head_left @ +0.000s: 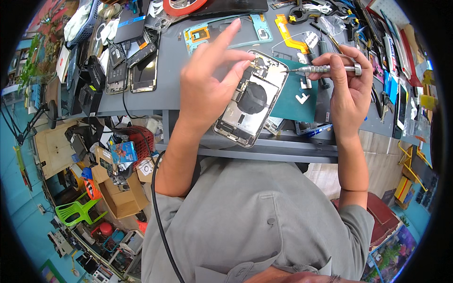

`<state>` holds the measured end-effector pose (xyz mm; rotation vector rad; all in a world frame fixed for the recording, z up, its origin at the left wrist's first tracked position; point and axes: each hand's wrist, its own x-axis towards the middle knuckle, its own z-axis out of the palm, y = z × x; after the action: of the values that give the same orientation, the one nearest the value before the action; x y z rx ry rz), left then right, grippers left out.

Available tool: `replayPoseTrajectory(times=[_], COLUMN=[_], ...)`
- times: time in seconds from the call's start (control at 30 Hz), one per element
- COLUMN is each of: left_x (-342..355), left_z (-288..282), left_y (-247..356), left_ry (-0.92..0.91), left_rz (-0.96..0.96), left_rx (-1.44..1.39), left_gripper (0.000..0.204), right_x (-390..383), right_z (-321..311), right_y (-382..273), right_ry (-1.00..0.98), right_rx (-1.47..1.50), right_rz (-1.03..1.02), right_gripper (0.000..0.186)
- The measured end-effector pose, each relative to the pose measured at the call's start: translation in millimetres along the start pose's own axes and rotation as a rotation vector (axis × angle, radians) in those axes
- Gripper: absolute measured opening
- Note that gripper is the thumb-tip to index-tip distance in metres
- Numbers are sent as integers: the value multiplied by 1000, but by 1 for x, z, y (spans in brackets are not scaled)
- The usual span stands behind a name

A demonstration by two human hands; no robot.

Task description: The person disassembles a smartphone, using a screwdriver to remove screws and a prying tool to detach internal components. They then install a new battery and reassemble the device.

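An opened smartphone (262, 125) lies tilted at the bench's front edge, its inner boards, silver plates and a round black part showing. Over its upper left corner is my left hand (203, 85), index finger stretched out. Thumb and middle finger meet there in a pinch; whatever lies between them is too small to make out. My right hand (351, 92) grips a silver precision screwdriver (323, 69), which points left. Its thin tip is at the phone's upper right corner; whether it touches cannot be told. Small white pieces (302, 98) rest on a green mat (288, 106) beside the phone.
Behind the phone lie a light-blue frame (192, 34) and an orange flex cable (283, 30). Other opened phones (144, 75) and black boxes crowd the left. Tools and pliers (299, 15) fill the back right. A black cable (158, 207) hangs past my left side.
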<state>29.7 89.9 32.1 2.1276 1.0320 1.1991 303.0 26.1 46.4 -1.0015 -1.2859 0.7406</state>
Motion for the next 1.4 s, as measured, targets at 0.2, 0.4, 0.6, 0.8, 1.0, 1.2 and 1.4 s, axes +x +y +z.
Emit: replayPoseTrajectory(times=[0.2, 0.4, 0.6, 0.8, 1.0, 1.2, 1.4], left_x=[-2, -1, -4, -8, -12, -10, -15], left_z=[2, -1, -1, 7, 6, 7, 8], left_y=[-1, 1, 1, 1, 2, -3, -1], left_ry=[6, 52, 117, 131, 161, 155, 174], left_rz=[-63, -79, -142, -137, -187, -140, -170], left_rx=[-84, -131, -148, -264, -372, -330, -436], left_gripper=[71, 78, 73, 75, 71, 74, 75], right_x=[4, 28, 17, 0, 15, 27, 30], right_z=[-7, -17, 13, 29, 8, -50, -38], right_y=[-1, -32, -60, -48, -62, -35, -38], right_ry=[-19, -13, -172, -355, -181, -90, -141], right_rx=[73, 4, -81, -363, -393, -826, -367], right_rz=[-151, -212, 306, 224, 325, 127, 246], right_gripper=[31, 30, 20, 14, 25, 40, 46])
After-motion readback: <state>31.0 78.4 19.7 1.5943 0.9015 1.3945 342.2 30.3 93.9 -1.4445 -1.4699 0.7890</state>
